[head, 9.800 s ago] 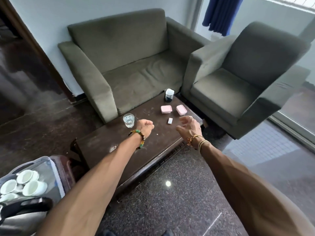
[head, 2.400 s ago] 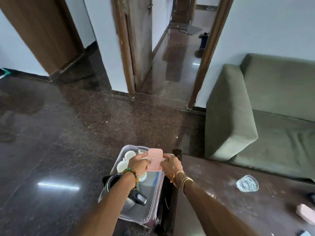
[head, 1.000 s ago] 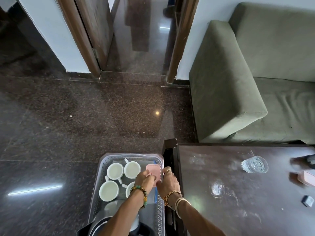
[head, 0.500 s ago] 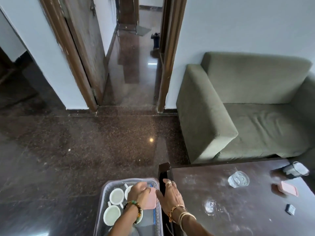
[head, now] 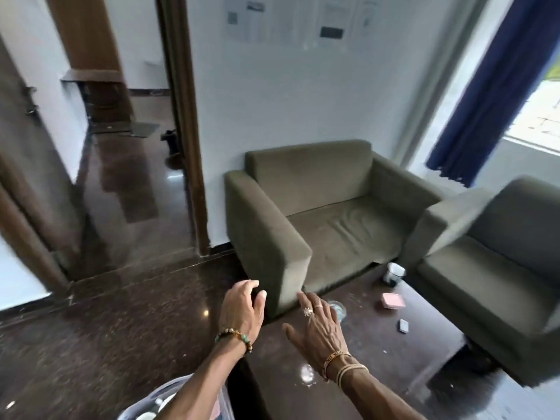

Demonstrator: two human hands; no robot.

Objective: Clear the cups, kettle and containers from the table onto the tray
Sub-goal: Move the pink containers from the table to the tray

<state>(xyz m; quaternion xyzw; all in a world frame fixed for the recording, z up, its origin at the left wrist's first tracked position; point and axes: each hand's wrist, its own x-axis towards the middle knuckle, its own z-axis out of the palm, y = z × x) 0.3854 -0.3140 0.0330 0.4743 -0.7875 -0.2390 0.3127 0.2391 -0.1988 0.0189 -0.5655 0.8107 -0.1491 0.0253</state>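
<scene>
Hands empty, L (head: 242, 310) & R (head: 318, 325); pink container (head: 393, 300) shut on table (head: 424, 353)

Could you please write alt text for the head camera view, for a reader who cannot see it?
Both hands, left and right, reach empty and open over a dark table holding a glass, pink container, small dark cup and small grey item. The tray sits bottom left, olive sofas behind.
</scene>
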